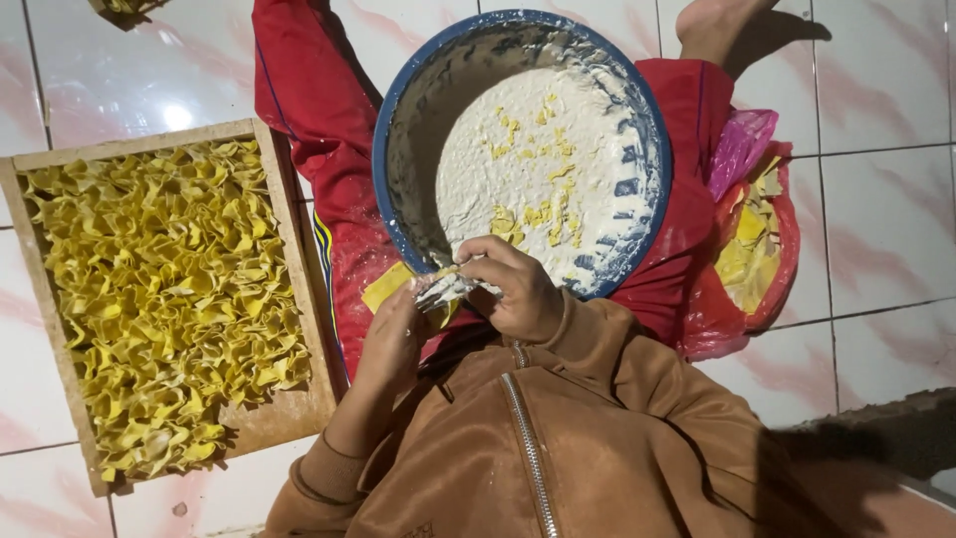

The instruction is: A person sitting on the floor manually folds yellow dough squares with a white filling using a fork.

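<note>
Wrapper [398, 284] pinched flat in left hand [393, 334] fingers, just below bowl [393, 149] at 6 o'clock. Right hand [518, 289] fingers curled, pressing filling onto it. Tray [299, 299] at 9, near for folded pieces.

I am wearing a brown suede-like jacket [597, 438] with a silver metal zipper [528, 448] running down its front and ribbed knit cuffs [329, 463] at the sleeve ends. I am also wearing red trousers [309, 110] with thin dark piping, dusted with white flour smudges.
</note>
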